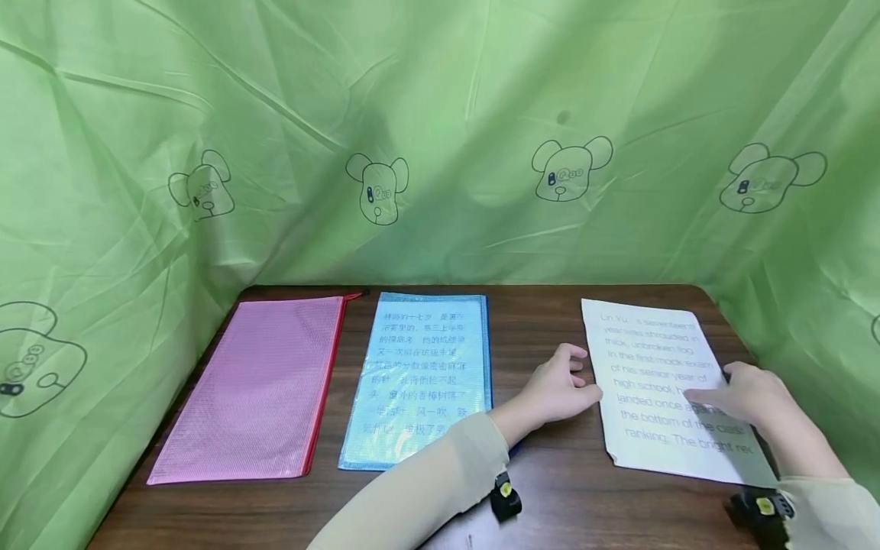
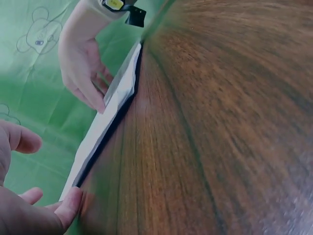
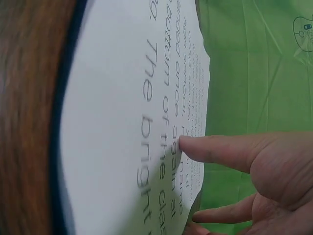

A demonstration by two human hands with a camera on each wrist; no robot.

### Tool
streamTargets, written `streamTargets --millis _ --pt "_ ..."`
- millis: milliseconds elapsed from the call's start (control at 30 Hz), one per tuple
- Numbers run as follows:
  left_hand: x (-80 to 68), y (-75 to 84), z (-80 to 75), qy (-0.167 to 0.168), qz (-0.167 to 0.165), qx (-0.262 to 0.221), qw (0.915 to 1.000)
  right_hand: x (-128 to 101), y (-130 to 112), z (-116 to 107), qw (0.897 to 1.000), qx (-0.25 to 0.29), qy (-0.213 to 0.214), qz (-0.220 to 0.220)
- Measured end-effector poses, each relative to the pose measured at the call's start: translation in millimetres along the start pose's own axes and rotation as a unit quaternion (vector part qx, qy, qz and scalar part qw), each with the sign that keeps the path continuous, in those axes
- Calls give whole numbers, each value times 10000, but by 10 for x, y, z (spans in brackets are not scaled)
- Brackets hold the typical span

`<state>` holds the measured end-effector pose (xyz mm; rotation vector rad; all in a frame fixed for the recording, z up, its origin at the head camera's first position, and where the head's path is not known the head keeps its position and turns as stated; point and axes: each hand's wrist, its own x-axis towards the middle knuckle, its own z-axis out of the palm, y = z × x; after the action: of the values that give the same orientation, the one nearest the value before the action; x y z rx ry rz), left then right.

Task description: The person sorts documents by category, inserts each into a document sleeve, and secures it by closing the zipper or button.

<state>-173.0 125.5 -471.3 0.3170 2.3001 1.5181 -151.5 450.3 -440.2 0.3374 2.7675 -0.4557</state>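
1 printed sheet (image 1: 670,389) under 2 hands, beside 2 mesh pouches.

The head camera looks forward and down on the whole counter (image 1: 550,473) from above. Both wrist cameras sit very low and close, and all three views share the sheet (image 1: 670,389).

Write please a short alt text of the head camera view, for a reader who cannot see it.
Two hands touch a printed white sheet on a dark wooden table: the left hand at its left edge, the right hand flat on top. A blue pouch and pink pouch lie left.
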Motion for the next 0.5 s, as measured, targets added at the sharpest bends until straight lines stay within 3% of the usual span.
streamTargets --millis 100,200,267,367,500 --pt "-21 21 -11 23 -53 -101 9999 19 -40 18 9998 175 -21 11" --pt "-26 17 -23 86 -56 -267 9996 45 -80 70 9966 815 -127 -86" --pt "-24 1 -37 119 -19 -327 9994 59 -102 119 9879 1485 -317 -321" --pt "-17 -22 -66 191 -4 -321 9993 61 -137 187 9664 2395 -564 -744" --pt "-7 -36 -107 279 -91 -241 9993 60 -168 227 9498 2896 -520 -1060"
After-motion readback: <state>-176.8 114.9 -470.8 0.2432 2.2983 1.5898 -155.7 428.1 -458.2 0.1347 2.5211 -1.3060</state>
